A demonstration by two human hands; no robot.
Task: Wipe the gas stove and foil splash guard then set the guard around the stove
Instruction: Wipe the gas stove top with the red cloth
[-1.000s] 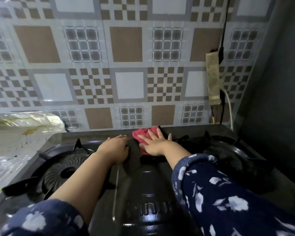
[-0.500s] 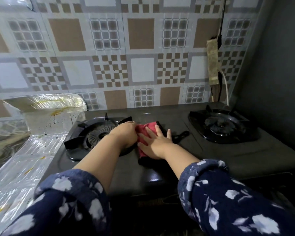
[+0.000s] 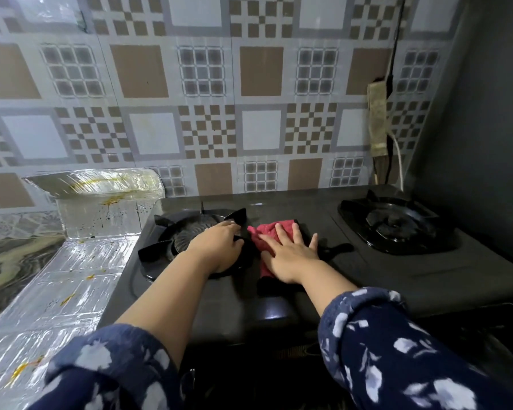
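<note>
The black two-burner gas stove (image 3: 323, 279) fills the middle of the view. A red cloth (image 3: 268, 230) lies on its top between the burners. My right hand (image 3: 290, 255) presses flat on the cloth with fingers spread. My left hand (image 3: 219, 251) sits on the right rim of the left burner grate (image 3: 172, 232), its fingers curled over the edge. The foil splash guard (image 3: 71, 291) lies on the counter left of the stove, one panel standing at the back, spotted with yellow and dark stains.
The right burner (image 3: 397, 224) stands uncovered. A patterned tile wall (image 3: 208, 128) runs behind the stove. A power strip (image 3: 378, 119) with cables hangs at the back right, beside a dark side wall (image 3: 486, 143). Marbled counter (image 3: 9, 261) shows at far left.
The view has pulled back and shifted right, so the whole stove and more foil now show. Both hands stay at about the same spot on the stove, the right still on the cloth.
</note>
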